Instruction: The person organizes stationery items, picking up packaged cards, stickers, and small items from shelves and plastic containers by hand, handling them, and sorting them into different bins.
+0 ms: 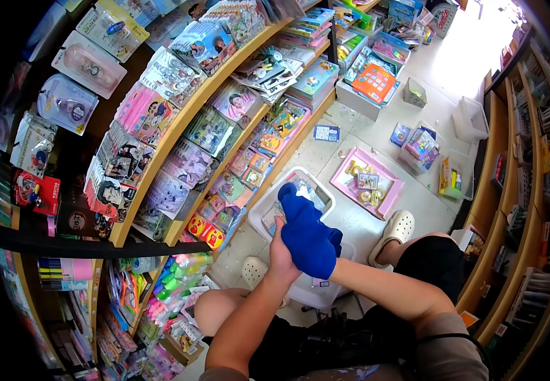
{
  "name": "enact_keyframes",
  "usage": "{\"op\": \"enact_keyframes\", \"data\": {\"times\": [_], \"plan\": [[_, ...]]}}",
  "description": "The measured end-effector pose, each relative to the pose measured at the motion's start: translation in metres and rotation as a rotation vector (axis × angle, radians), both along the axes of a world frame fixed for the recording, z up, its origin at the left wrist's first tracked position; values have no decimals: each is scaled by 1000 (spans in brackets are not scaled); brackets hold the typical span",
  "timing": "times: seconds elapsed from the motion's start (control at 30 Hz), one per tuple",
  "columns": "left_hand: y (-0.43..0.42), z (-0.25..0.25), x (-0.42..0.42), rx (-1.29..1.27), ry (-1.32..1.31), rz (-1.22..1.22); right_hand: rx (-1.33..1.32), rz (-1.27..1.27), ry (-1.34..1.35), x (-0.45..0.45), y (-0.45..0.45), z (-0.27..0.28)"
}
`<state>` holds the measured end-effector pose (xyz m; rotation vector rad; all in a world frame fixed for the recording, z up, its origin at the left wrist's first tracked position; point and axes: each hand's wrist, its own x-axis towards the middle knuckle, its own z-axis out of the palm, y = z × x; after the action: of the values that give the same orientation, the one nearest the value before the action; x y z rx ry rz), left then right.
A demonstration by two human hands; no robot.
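A bunched blue cloth is held up in front of me, above a white plastic bin. My left hand presses against the cloth's left side, its thumb pointing up along it and its other fingers mostly hidden. My right hand reaches into the cloth from the right; the cloth covers it from the wrist on, so its fingers do not show. Whether anything lies between the hands inside the cloth is hidden. The bin has a pale rim and some flat packaged items inside, partly behind the cloth.
A pink tray with small packages lies on the floor ahead. Beyond it are a clear container, a blue package and a white box of books. Stocked shelves line the left; another shelf unit stands right.
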<state>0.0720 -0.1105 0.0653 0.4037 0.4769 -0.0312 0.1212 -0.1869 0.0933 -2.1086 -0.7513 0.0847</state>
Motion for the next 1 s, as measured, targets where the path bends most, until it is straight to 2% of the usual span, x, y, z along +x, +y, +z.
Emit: {"op": "enact_keyframes", "data": {"times": [0.07,0.17,0.23,0.3,0.33,0.43,0.47,0.57,0.63,0.73,0.8,0.83,0.9,1.0], "plan": [[-6,6,1,1,0,2,-492,-521,-245,-25,41,5],[-22,22,3,-8,31,43,147,-16,-242,36,11,-63],[-31,21,2,-46,22,107,-81,95,339,38,-2,-52],[-26,20,2,28,60,51,-399,54,79,27,4,-58],[-23,21,1,24,100,46,-669,-2,-157,17,13,-49],[-16,14,-3,-32,88,25,-238,-1,-389,8,7,-65],[-18,14,-3,-52,102,33,-119,8,-331,13,6,-69],[-18,17,1,-46,92,45,-56,21,-256,32,4,-52],[-15,14,1,-22,102,64,-67,-33,-364,39,5,-59],[-12,6,2,1,145,87,-53,26,-189,34,0,-64],[-10,10,2,-2,146,91,74,25,-127,29,5,-84],[-8,6,1,-9,134,92,103,-3,-113,23,11,-90],[-4,-4,-1,-25,107,88,127,-210,-135,-5,30,-95],[-10,10,5,-6,118,78,-8,-332,-206,-9,34,-60]]}}
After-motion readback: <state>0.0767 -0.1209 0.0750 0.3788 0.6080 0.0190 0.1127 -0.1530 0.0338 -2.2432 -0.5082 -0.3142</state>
